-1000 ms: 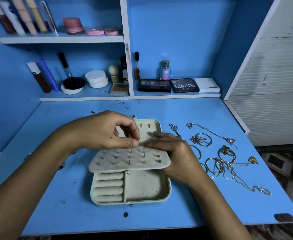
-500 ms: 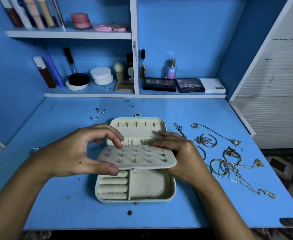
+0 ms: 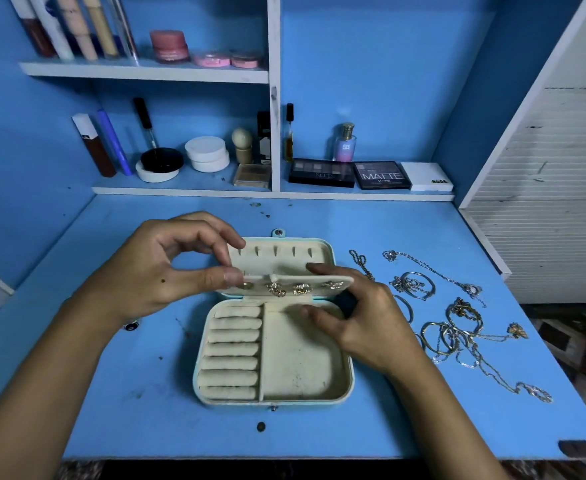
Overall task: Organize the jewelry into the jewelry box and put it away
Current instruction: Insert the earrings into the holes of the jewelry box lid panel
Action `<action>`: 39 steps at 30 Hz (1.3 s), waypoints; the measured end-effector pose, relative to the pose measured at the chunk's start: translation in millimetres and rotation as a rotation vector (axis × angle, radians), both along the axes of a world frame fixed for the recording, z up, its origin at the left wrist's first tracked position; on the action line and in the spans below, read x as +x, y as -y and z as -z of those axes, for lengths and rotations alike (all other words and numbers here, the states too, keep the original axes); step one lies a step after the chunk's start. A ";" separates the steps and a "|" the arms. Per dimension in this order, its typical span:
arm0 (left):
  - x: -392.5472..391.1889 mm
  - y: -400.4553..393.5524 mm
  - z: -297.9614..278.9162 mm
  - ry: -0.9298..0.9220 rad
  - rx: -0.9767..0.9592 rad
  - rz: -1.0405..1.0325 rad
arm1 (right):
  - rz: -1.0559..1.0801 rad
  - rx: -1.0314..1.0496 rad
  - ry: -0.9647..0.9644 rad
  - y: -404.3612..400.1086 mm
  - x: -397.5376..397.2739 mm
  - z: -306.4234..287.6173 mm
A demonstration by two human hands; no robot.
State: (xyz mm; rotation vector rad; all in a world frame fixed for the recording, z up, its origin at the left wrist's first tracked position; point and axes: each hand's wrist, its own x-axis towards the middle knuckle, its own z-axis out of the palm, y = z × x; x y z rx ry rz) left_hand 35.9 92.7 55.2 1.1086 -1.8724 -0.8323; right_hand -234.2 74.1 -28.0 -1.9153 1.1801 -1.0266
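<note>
While the pale blue, cream-lined jewelry box (image 3: 274, 355) is lying open on the blue painted surface (image 3: 371, 223), both hands are holding its cream earring flap (image 3: 295, 284) raised between them. Left hand (image 3: 167, 268) is pinching the flap's left end between thumb and curled fingers. Right hand (image 3: 364, 317) is curling around the right end, fingers over the top edge and thumb under it. Flap is sitting nearly edge-on, with gold earrings (image 3: 289, 289) showing along its underside. Below and between the hands, the box base is showing a column of ring rolls (image 3: 232, 351) toward the left hand and an open compartment (image 3: 302, 362) under the right thumb. Beyond the fingers, the slotted lid lining (image 3: 281, 252) is lying flat. Just right of the right hand, a tangle of silver and gold chains and bangles (image 3: 454, 323) is spreading across the surface, some partly hidden behind the wrist. Near the left wrist a small dark ring-like item (image 3: 131, 326) is resting, too small to identify. Beyond both hands, a white shelf (image 3: 187, 192) is carrying cosmetics.
</note>
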 end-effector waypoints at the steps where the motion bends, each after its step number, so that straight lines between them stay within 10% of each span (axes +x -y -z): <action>1: -1.0 1.7 -0.2 -0.027 -0.013 -0.021 | 0.000 0.019 0.006 -0.7 0.0 -1.2; 26: -24.9 25.9 51.4 -0.391 -0.067 -0.532 | 0.196 -0.021 0.142 5.7 6.5 -15.4; 39: -26.2 23.7 84.3 -0.135 -0.039 -0.721 | 0.332 0.070 -0.081 18.8 13.5 -16.4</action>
